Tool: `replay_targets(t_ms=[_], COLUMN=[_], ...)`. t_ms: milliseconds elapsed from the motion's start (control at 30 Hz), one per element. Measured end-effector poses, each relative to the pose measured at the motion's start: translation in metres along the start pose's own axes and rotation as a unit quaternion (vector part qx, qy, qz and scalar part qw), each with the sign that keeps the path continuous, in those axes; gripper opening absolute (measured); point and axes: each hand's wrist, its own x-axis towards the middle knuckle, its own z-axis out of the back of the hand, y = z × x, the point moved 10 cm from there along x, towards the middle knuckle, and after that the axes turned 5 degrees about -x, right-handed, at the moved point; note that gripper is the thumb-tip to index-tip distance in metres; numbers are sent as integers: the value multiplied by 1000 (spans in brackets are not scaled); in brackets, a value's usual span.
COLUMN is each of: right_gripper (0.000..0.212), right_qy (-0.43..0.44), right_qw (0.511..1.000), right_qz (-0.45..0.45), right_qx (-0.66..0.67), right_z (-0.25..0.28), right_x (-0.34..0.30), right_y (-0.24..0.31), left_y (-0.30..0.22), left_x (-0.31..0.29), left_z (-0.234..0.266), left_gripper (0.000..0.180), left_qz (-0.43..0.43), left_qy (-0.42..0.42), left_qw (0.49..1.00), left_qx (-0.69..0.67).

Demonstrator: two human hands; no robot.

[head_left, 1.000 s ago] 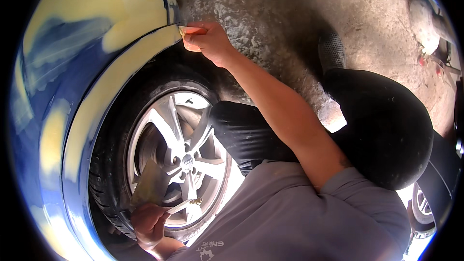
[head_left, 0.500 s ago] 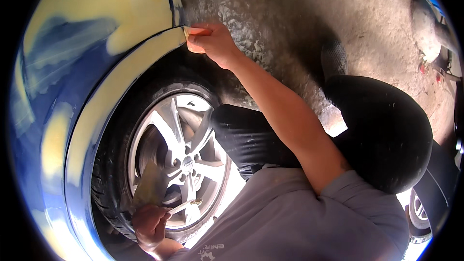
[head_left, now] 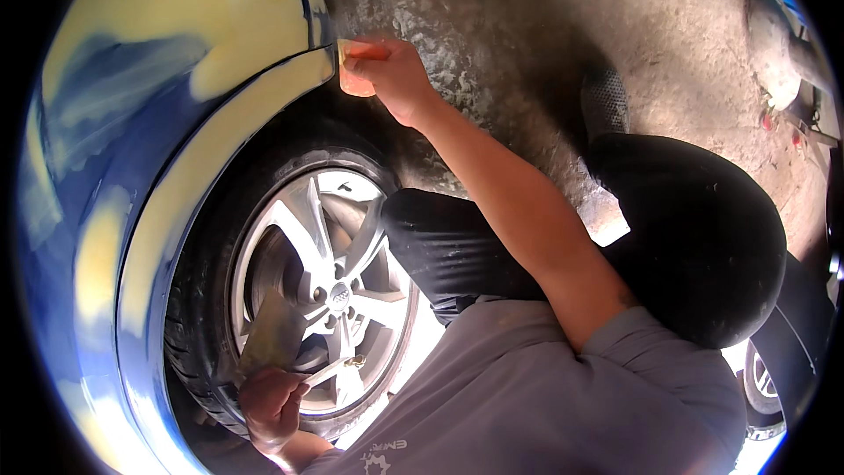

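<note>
My right hand point(head_left: 397, 75), at the top middle, pinches an orange flexible filler spreader point(head_left: 355, 84). Pale yellowish paste shows along the spreader's left edge. It stands just off the end of the wheel arch lip point(head_left: 312, 70), which is coated in pale yellow filler. Lower left, my left hand point(head_left: 271, 405) is closed round a flat, dull olive-brown plate point(head_left: 274, 334). A thin whitish stick-like piece point(head_left: 327, 373) also juts from that hand, with a yellowish blob at its tip. Both lie in front of the silver alloy wheel point(head_left: 341, 297).
The blue car body point(head_left: 105, 123), with yellow patches, fills the left side. A black tyre point(head_left: 198, 361) surrounds the wheel. My bent leg in black trousers point(head_left: 462, 251) is close to the wheel. Stained concrete floor point(head_left: 519, 35) stretches behind; another wheel point(head_left: 763, 383) shows at the far right.
My right hand has come slightly away from the end of the arch lip, and the orange spreader shows more fully. My left hand stays nearly in place with its plate.
</note>
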Motion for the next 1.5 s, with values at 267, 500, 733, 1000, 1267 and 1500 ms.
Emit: replay_targets(t_ms=[267,500,733,1000,1267,1500], right_gripper=[33,36,24,27,25,22], right_qy=[19,51,-18,29,33,-68], right_qw=[995,989,985,968,995,978], right_qz=[-75,-27,-81,-147,-60,-46], right_qx=[59,-134,152,200,-72,191], right_z=[-16,-41,-2,-31,-65,-10], right_x=[-6,-34,1,-15,-56,-30], right_y=[0,9,-14,-1,32,1], left_y=[-4,3,1,4,11,11], left_x=[3,1,5,2,-3,-4], left_z=[4,1,1,6,6,11], left_gripper=[16,14,15,15,17,15], left_qz=[-10,14,6,18,40,34], left_qy=[-3,5,-4,-18,-24,-25], left_qw=[1000,1000,1000,1000,999,999], left_qx=[8,-4,-3,-5,-1,7])
